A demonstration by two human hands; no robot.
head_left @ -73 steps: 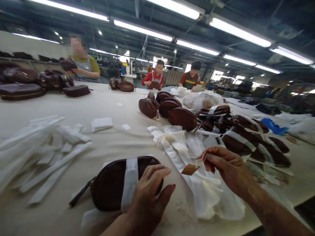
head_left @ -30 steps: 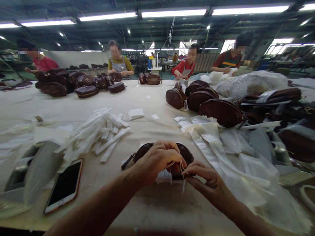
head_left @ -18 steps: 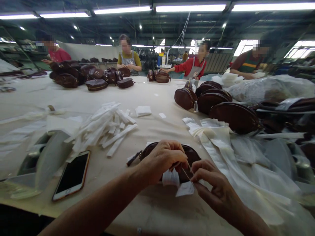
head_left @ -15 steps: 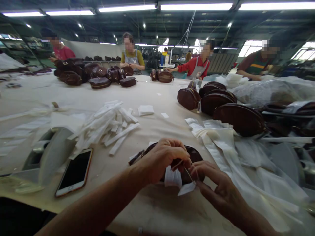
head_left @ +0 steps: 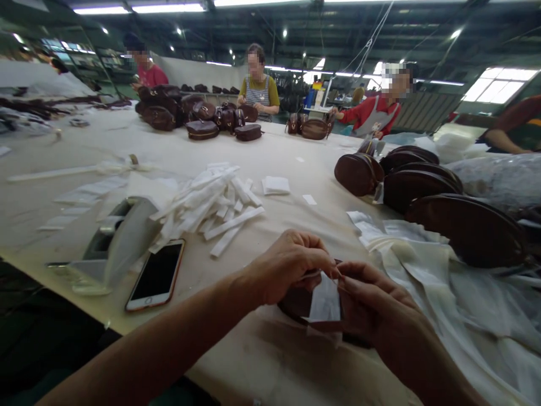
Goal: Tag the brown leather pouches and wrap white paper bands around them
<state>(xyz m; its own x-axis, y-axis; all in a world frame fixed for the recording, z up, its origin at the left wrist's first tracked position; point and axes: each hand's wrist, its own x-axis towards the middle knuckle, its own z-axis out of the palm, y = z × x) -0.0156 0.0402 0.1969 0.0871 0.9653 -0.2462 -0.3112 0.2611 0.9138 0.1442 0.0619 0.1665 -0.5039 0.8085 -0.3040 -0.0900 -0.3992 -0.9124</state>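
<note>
Just in front of me lies a dark brown leather bag point(head_left: 292, 305), mostly covered by my hands. A white paper strip point(head_left: 325, 299) lies over its front. My left hand point(head_left: 291, 268) is above the bag, its fingers closed in a pinch on a thin pale string point(head_left: 311, 275). From the right, my right hand point(head_left: 376, 299) meets it, thumb and forefinger pinched at the same string. The fingertips of both hands nearly touch, and the string between them is partly hidden.
A phone point(head_left: 156, 275), a tape dispenser point(head_left: 122, 245) and a heap of white strips point(head_left: 211, 203) lie to the left. Brown bags point(head_left: 465, 228) and white wrapping sheets point(head_left: 418, 265) fill the right side. Several co-workers stand across the table near more bags point(head_left: 203, 128).
My view has swung left, so the scene sits further right. My hands have drawn together at the string. The small white tag that hung by my right fingers no longer shows separately.
</note>
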